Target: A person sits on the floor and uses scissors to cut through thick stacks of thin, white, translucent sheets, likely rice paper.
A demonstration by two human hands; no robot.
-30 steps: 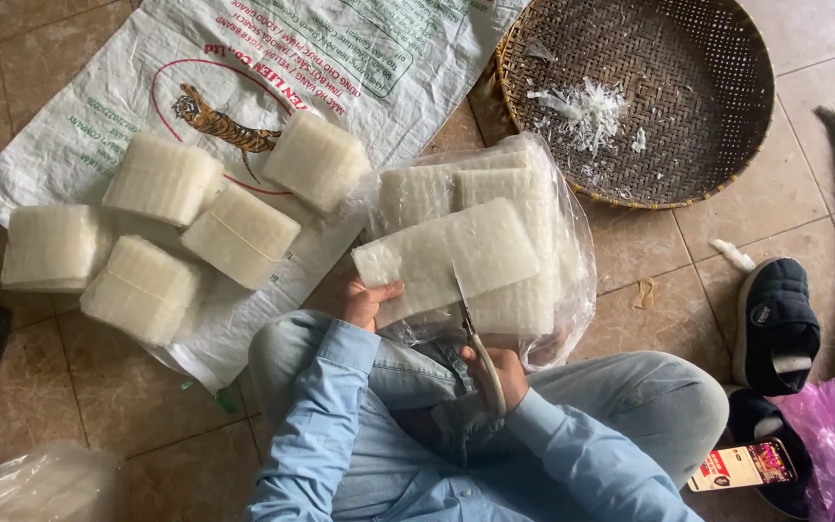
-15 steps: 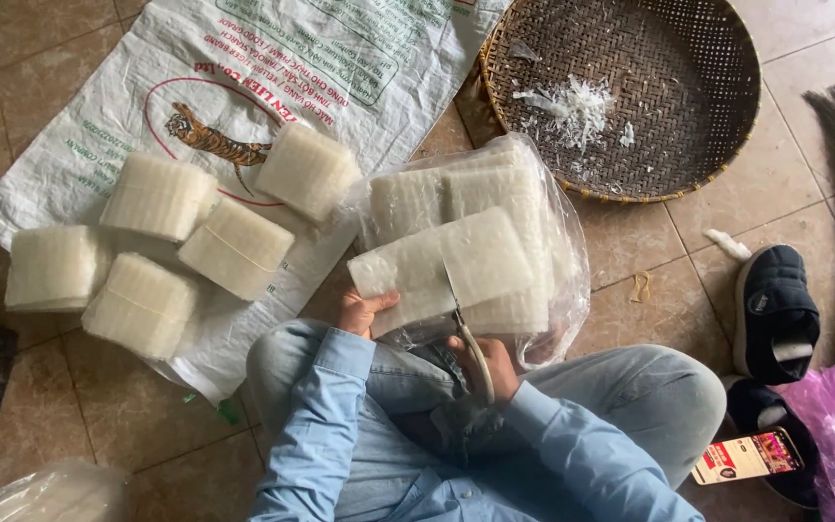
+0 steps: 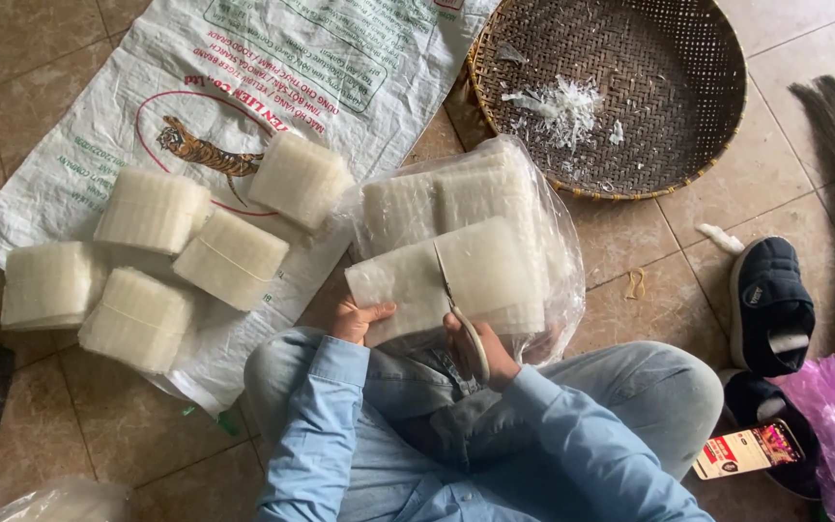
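Woven sack [image 3: 273,77] lying across floor, five white blocks [image 3: 229,259] sitting on it at 9 o'clock from person. Round basket [image 3: 620,92] at 1 o'clock, holding white shreds. Clear bag [image 3: 558,242] bulging with stacked sheets, touching knees. Sheet stack [image 3: 442,280] lying on lap. Left hand [image 3: 359,319] clamping its near edge, fingers curled. Right hand [image 3: 483,353] gripping scissors [image 3: 456,309], blades biting in. Risk: blades nearing left fingers; stack slipping, cut wandering. Versus earlier: scissors sitting deeper, view closer.
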